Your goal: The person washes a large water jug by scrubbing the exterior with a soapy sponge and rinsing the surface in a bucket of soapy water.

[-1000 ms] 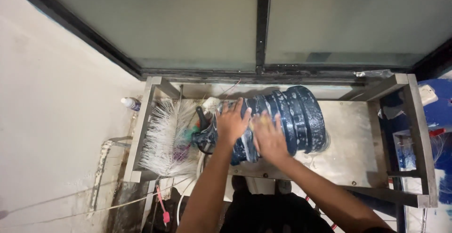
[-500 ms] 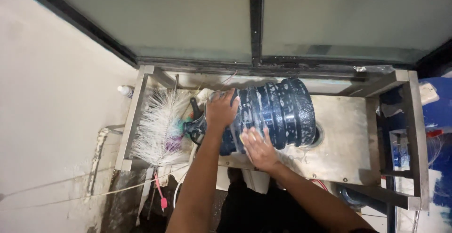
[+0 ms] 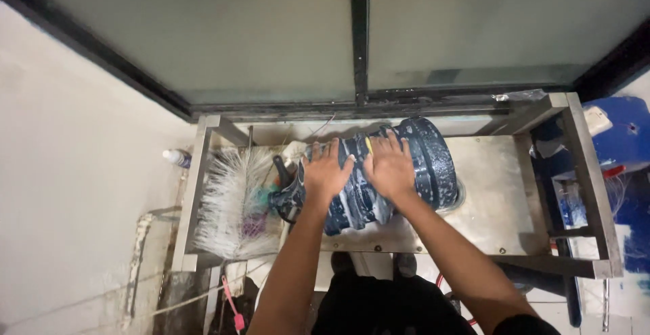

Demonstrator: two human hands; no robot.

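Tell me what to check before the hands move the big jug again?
1. Both hands on the jug: ok, left hand and right hand lie flat on top.
2. Jug lying on its side on the steel table: ok.
3. Neck toward the white brush: ok.
4. Neck actually on the brush: cannot tell.
5. Grip dry: not ok, jug looks wet and soapy.
6. Free room on the table to the right: ok.

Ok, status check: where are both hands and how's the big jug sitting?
Left hand and right hand flat on top of blue jug. Jug on its side on steel table, neck toward white bristle brush. Nothing over the jug.
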